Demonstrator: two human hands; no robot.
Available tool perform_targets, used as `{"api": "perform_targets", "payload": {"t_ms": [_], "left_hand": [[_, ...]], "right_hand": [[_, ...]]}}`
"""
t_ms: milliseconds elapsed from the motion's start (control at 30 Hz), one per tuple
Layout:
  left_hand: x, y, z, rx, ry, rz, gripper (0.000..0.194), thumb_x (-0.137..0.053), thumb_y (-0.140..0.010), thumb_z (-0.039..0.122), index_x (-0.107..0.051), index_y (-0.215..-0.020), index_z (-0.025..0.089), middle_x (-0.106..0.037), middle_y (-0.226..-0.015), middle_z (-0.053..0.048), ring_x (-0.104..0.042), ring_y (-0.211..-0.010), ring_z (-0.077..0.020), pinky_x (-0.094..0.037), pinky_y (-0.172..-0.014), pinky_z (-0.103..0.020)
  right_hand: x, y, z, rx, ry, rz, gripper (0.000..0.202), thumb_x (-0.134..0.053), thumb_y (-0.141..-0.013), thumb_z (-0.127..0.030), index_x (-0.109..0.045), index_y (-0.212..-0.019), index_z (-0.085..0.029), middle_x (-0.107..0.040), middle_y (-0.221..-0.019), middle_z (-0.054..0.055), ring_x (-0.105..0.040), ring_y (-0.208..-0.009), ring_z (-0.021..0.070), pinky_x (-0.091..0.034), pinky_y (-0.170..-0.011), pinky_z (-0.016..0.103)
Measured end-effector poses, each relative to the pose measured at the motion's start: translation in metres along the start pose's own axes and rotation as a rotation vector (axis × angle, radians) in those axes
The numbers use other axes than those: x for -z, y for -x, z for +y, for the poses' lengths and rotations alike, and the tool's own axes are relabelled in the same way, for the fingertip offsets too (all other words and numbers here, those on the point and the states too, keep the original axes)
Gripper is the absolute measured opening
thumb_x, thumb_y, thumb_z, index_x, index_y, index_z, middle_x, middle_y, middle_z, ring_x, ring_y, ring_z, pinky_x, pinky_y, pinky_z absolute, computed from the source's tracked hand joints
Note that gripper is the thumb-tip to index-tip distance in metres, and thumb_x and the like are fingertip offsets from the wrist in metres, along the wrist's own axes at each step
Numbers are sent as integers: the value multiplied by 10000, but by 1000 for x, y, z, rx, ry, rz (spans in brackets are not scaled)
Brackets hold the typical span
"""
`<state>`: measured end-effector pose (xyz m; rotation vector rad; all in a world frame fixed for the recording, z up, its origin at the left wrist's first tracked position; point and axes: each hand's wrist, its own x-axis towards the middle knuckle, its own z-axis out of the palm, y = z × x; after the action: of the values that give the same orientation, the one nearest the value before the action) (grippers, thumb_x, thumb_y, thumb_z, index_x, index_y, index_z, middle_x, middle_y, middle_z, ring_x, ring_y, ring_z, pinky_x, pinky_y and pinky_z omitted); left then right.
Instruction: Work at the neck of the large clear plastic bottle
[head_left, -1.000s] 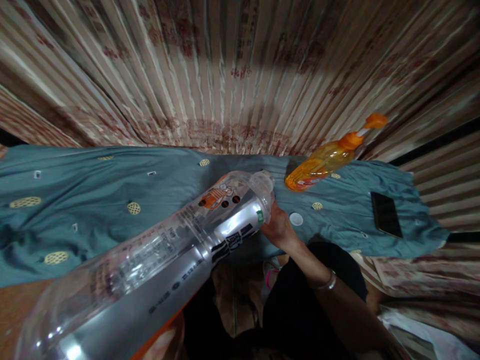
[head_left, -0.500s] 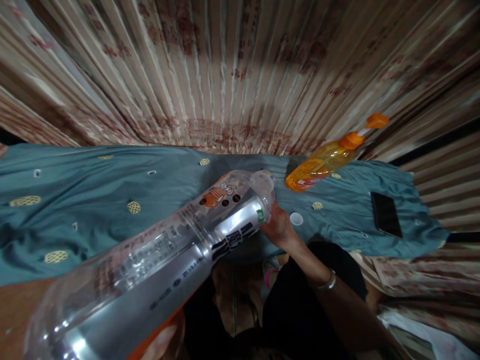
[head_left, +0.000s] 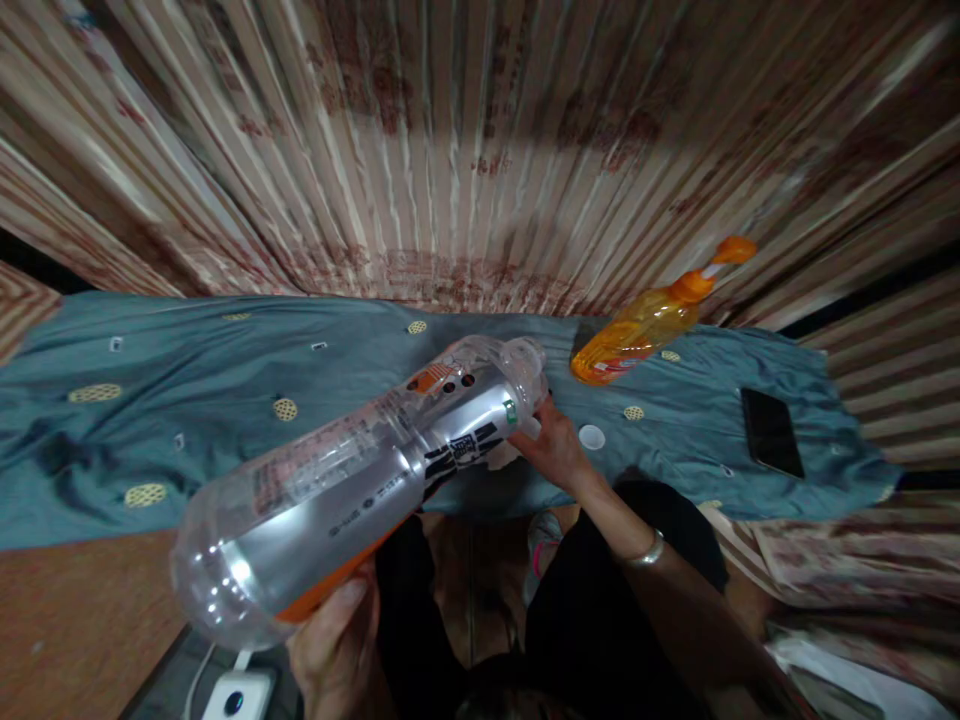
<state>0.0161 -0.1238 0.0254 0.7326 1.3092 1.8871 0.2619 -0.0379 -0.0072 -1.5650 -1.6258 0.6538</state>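
Note:
A large clear plastic bottle [head_left: 330,490] with a silver and orange label lies tilted across the view, its neck toward the upper right. My left hand [head_left: 341,630] grips it from below near its base. At the neck end, my right hand [head_left: 553,445] is closed around something partly hidden behind the bottle; a pale edge shows by its fingers. Right of that hand, a small white round cap [head_left: 592,437] rests on the teal cloth [head_left: 225,370]. Behind the cap stands an orange pump bottle [head_left: 637,335] with orange liquid.
A black phone-like slab [head_left: 772,432] lies on the cloth at the right. A pleated patterned curtain [head_left: 465,150] hangs behind. At the lower left is a white device [head_left: 238,695] with a cable. My legs and a shoe show below the cloth's front edge.
The large bottle's base has moved up and right, away from the camera, with my left hand, which shows more fully. The white device has come into view.

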Motion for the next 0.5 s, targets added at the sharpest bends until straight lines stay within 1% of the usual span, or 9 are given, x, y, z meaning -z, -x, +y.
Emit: {"api": "perform_targets", "payload": {"t_ms": [33, 67, 133, 200, 267, 333, 433, 500], "left_hand": [[-4, 0, 0, -4, 52, -17, 456, -874, -614, 475, -732, -1003, 282, -707, -1177, -30, -604, -1194, -327, -559, -989, -473], [-8, -1, -1, -9, 92, -34, 421, -894, -567, 453, -744, -918, 277, -727, -1121, -27, -614, -1184, -329, -574, -970, -461], [-14, -2, -1, -1, 159, 5, 419, -914, -512, 420, -751, -863, 259, -742, -1084, -38, -624, -1178, -338, -574, -967, -470], [-17, -2, -2, 34, 202, 16, 395, -925, -489, 386, -753, -813, 240, -756, -1000, -35, -676, -1078, -317, -605, -891, -440], [-17, -3, -2, 53, 246, 10, 421, -936, -469, 318, -759, -844, 244, -757, -896, -15, -713, -915, -256, -629, -782, -370], [-17, -4, -3, 57, 277, -22, 450, -929, -489, 281, -761, -905, 243, -752, -857, -7, -714, -818, -211, -630, -743, -335], [-18, -4, -2, 46, 283, -77, 485, -917, -524, 256, -746, -977, 233, -742, -840, -15, -715, -779, -199, -628, -755, -355], [-19, -3, -1, 53, 295, -103, 559, -924, -520, 256, -734, -1046, 233, -748, -908, -37, -721, -805, -216, -630, -766, -391]], "right_hand": [[0, 0, 1, 4, 1, 4, 458, -695, -837, -450, -538, -1201, -220, -756, -1038, 96, -741, -942, 300, -611, -819, 462], [-1, -1, 2, 6, 4, 5, 461, -701, -834, -447, -537, -1200, -221, -755, -1046, 99, -740, -949, 297, -609, -824, 452], [-1, -1, 3, 5, 8, 1, 479, -709, -828, -446, -534, -1208, -212, -754, -1055, 103, -741, -953, 293, -605, -823, 437], [-1, -2, 5, 6, 15, -6, 510, -708, -827, -445, -526, -1231, -192, -749, -1076, 113, -741, -966, 297, -598, -826, 433], [-2, -3, 5, 7, 34, -13, 536, -706, -828, -437, -518, -1257, -176, -741, -1099, 129, -738, -982, 308, -589, -834, 440], [-2, -5, 6, 8, 43, -13, 568, -706, -827, -421, -501, -1292, -168, -734, -1126, 141, -732, -1000, 315, -580, -849, 446], [-3, -7, 8, 4, 34, -13, 643, -716, -817, -398, -457, -1352, -153, -724, -1157, 151, -728, -1008, 314, -574, -860, 441], [-4, -9, 9, -2, 47, -17, 658, -721, -811, -393, -454, -1362, -151, -720, -1163, 150, -726, -1006, 313, -572, -864, 441]]}}
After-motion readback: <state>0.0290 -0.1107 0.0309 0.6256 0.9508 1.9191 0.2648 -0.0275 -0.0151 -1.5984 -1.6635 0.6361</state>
